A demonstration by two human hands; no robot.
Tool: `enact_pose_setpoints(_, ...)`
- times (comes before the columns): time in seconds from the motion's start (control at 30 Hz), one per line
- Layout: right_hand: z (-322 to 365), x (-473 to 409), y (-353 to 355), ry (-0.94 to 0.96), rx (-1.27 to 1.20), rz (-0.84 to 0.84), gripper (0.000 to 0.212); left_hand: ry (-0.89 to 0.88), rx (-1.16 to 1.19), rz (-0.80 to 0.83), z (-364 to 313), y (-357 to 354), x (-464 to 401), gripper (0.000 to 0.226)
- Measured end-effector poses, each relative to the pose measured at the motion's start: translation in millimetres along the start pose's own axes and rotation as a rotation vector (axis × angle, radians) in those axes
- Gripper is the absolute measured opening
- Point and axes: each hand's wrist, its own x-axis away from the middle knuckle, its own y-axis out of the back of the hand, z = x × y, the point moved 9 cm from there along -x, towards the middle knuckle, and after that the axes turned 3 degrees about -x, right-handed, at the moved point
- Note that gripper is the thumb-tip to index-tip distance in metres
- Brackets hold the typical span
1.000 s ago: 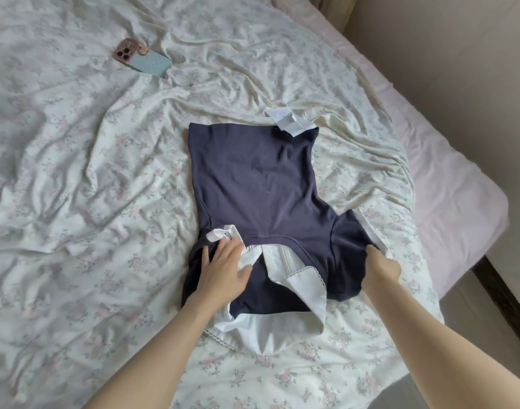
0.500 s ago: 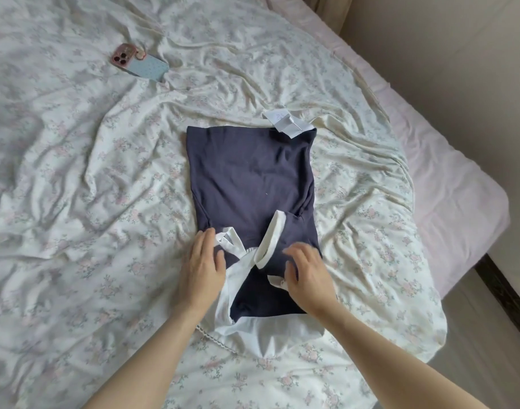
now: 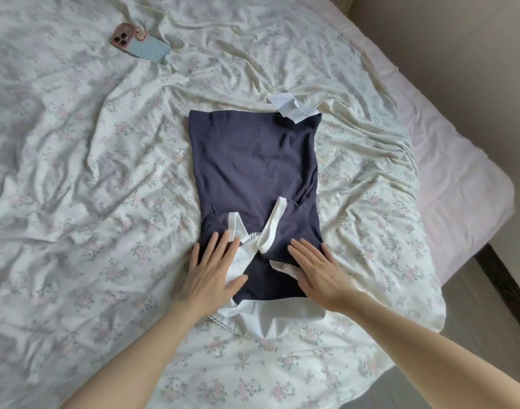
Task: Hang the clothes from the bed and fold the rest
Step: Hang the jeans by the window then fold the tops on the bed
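Fingers (image 3: 220,246) of both hands flat on shirt (image 3: 253,160).

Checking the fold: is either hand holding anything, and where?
Nothing held. Left hand and right hand press flat on the navy shirt, near its collar end.

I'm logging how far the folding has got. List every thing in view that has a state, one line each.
navy shirt: flat on the bed, both sleeves folded inward, not yet folded lengthwise
white collar: sticks out at the near edge
care label: lies exposed at the far hem
left hand: flat, pressing the left sleeve
right hand: flat, pressing the right sleeve
phone: lying back up
floral sheet: wrinkled
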Motion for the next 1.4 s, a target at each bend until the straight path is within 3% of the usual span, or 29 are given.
enact_pose_setpoints(0.07, -10.9, 28.8, 11.2, 0.047, 0.064, -0.085, 0.057, -0.077, 0.041, -0.122, 1.5, 10.0, 23.5, 0.069)
enact_pose_setpoints(0.13, -19.6, 43.4, 12.1, 0.103, 0.260, -0.064, 0.079, -0.115, 0.033, -0.157, 9.8, 14.1, 40.8, 0.067)
enact_pose_setpoints(0.2, -25.3, 46.9, 6.0, 0.148, 0.401, -0.012, 0.096, -0.174, -0.068, -0.089, 14.4, 4.6, 52.3, 0.077)
enact_pose_setpoints(0.33, -16.1, 34.0, -5.5, 0.197, 0.425, 0.044, 0.113, -0.218, -0.257, 0.070, 15.6, -9.4, 50.9, 0.097)
enact_pose_setpoints(0.4, -8.4, 27.3, -9.9, 0.173, 0.413, 0.096, 0.107, -0.141, -0.137, 0.109, 13.6, -10.4, 41.6, 0.094)
enact_pose_setpoints(0.47, 0.7, 20.0, -10.6, 0.206, 0.359, 0.093, 0.084, -0.019, 0.069, 0.091, 14.0, -7.2, 31.9, 0.085)
enact_pose_setpoints(0.53, -1.9, 8.0, -0.7, 0.133, 0.100, 0.051, 0.052, 0.099, 0.294, -0.013, 20.1, 8.7, 21.1, 0.067)
enact_pose_setpoints(0.6, -16.4, -4.9, 27.0, -0.027, -0.188, -0.070, 0.038, 0.249, 0.444, -0.113, 37.6, 35.3, 8.3, 0.048)
enact_pose_setpoints(0.67, -33.8, -19.9, 64.2, -0.180, -0.361, -0.208, 0.032, 0.329, 0.421, -0.224, 55.0, 69.8, -10.7, 0.031)
enact_pose_setpoints(0.77, -51.8, -53.1, 121.4, -0.245, -0.448, -0.432, 0.021, 0.435, 0.418, -0.502, 71.8, 130.8, -43.0, 0.016)
enact_pose_setpoints(0.9, -73.2, -109.0, 174.5, -0.338, -0.538, -0.572, 0.011, 0.512, 0.491, -0.684, 80.7, 179.4, -103.3, 0.018)
enact_pose_setpoints(1.03, -88.1, -170.4, 213.1, -0.332, -0.597, -0.620, 0.025, 0.586, 0.586, -0.757, 109.3, 202.6, -162.4, 0.029)
enact_pose_setpoints(1.1, -96.3, -193.9, 219.4, -0.348, -0.686, -0.603, 0.042, 0.624, 0.619, -0.702, 123.0, 199.8, -182.8, 0.039)
enact_pose_setpoints(1.2, -119.0, -208.9, 202.6, -0.474, -0.822, -0.566, 0.074, 0.748, 0.723, -0.486, 142.0, 160.7, -198.1, 0.058)
enact_pose_setpoints(1.3, -140.1, -205.0, 151.8, -0.676, -1.056, -0.414, 0.068, 0.840, 0.858, -0.279, 143.6, 111.8, -190.4, 0.075)
enact_pose_setpoints(1.4, -142.6, -197.0, 113.6, -0.801, -1.159, -0.302, 0.059, 0.885, 0.879, -0.252, 145.6, 92.0, -184.2, 0.081)
